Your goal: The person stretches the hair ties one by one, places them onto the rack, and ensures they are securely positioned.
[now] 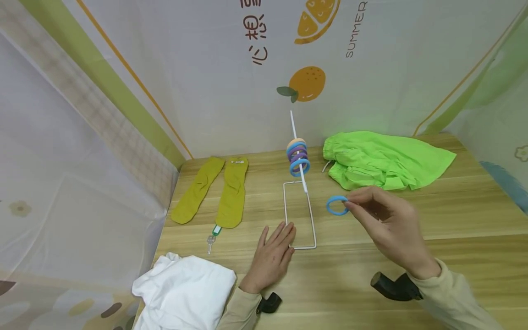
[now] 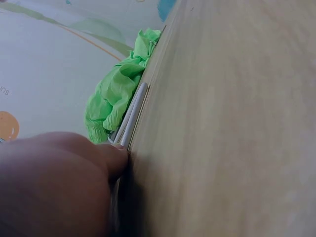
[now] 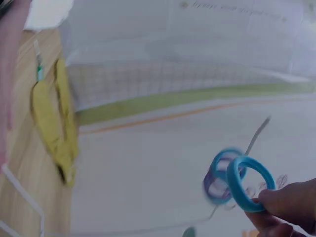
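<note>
Between thumb and fingers my right hand (image 1: 393, 229) pinches a blue ring (image 1: 328, 208), held in the air right of a white wire stand (image 1: 314, 224). In the right wrist view the blue ring (image 3: 234, 190) overlaps the rings behind it. The stand's rod (image 1: 293, 123) carries several stacked rings (image 1: 298, 153) in blue, purple and pale orange. My left hand (image 1: 270, 259) lies with fingers extended over the near left corner of the stand's rectangular base. In the left wrist view, the thumb side of that hand (image 2: 59, 173) is against the base wire (image 2: 134, 116).
Bright green clothing (image 1: 383, 160) lies at the back right. Two mustard socks (image 1: 233, 195) are on the left, with a key (image 1: 211, 240) on a green tag near them. Folded white cloth (image 1: 194, 293) sits at the front left. Printed curtains (image 1: 214, 91) enclose the wooden table (image 1: 350, 284).
</note>
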`<action>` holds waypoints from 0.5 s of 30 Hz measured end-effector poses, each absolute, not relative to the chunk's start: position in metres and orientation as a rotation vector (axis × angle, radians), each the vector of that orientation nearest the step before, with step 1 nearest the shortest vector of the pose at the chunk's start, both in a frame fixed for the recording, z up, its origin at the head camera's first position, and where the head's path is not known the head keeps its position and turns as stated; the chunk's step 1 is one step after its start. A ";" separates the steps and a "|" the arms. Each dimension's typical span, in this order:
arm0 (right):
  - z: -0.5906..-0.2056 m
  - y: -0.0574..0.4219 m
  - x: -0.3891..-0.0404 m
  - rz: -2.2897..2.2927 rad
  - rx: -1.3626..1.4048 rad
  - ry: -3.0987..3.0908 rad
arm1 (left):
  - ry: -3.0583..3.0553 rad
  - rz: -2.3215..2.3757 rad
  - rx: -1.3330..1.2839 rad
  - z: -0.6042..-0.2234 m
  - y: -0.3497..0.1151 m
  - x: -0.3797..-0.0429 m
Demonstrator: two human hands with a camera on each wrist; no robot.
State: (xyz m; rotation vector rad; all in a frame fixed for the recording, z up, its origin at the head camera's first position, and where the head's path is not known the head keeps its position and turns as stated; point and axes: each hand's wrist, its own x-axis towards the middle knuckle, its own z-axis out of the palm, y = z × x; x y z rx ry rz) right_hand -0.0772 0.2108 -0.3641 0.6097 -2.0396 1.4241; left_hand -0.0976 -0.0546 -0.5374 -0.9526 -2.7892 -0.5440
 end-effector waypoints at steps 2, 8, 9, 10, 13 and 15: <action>-0.355 0.202 -0.077 1.517 0.688 -1.942 | -2.785 -0.540 -0.955 -0.538 -0.055 -0.098; -0.336 0.182 -0.080 1.645 0.831 -1.773 | -2.769 -0.548 -0.961 -0.538 -0.055 -0.097; -0.335 0.180 -0.080 1.645 0.831 -1.769 | -2.769 -0.550 -0.963 -0.538 -0.055 -0.097; -0.333 0.178 -0.081 1.643 0.829 -1.769 | -2.770 -0.548 -0.963 -0.538 -0.055 -0.097; -0.330 0.173 -0.084 1.628 0.804 -1.788 | -2.778 -0.537 -0.964 -0.538 -0.055 -0.098; -0.330 0.170 -0.086 1.616 0.781 -1.814 | -2.784 -0.529 -0.962 -0.539 -0.055 -0.098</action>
